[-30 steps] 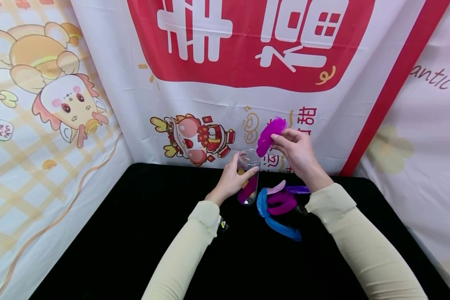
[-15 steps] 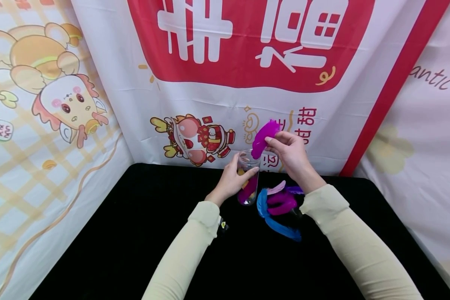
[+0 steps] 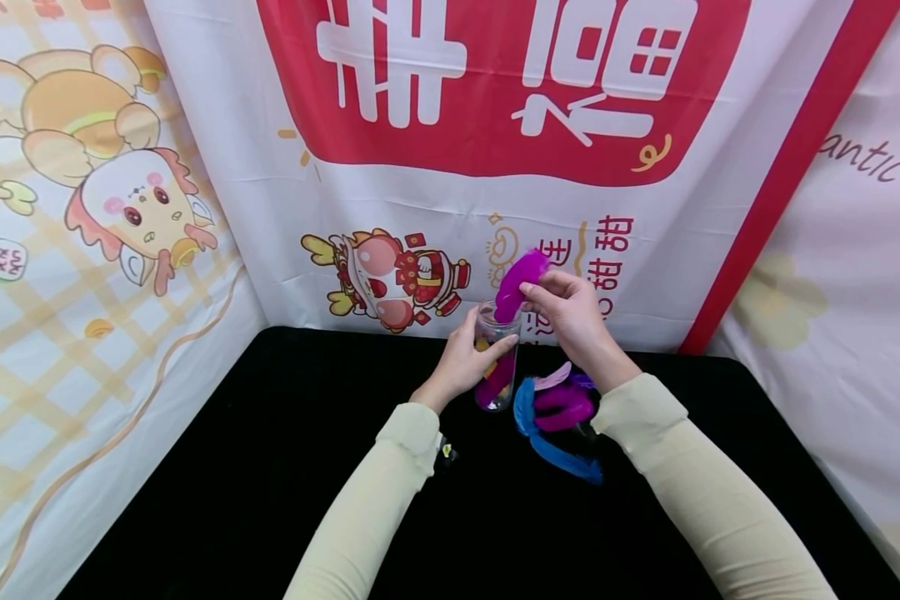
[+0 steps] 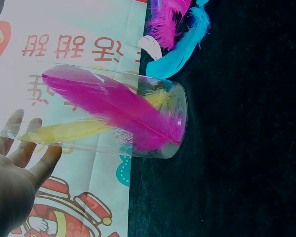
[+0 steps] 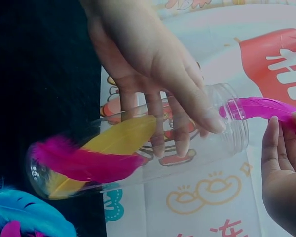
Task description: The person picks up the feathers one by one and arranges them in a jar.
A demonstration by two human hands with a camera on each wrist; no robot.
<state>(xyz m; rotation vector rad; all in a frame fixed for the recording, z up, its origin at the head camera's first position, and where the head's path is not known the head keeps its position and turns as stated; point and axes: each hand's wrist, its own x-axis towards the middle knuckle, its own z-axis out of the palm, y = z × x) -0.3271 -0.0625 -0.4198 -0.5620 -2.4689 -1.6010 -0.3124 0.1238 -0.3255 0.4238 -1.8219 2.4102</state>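
Note:
A clear, open-topped jar (image 3: 504, 392) stands on the black table, tilted slightly. Inside it lie a magenta feather (image 4: 118, 106) and a yellow feather (image 5: 123, 136). My left hand (image 3: 465, 358) grips the jar around its upper half, thumb in front and fingers behind. Above the mouth, my right hand (image 3: 570, 312) pinches another magenta feather (image 3: 520, 283) between thumb and fingers. In the right wrist view that feather's lower tip is inside the jar's neck (image 5: 232, 116).
To the right of the jar lies a loose pile of feathers: blue (image 3: 562, 458), magenta (image 3: 566, 407), pale pink (image 3: 552, 377) and purple (image 3: 582, 381). A printed cloth (image 3: 390, 192) hangs right behind the black table (image 3: 292, 467).
My right hand has moved left and slightly down, bringing the magenta feather from beside the rim to its tip inside the mouth. My left hand and the jar stay still.

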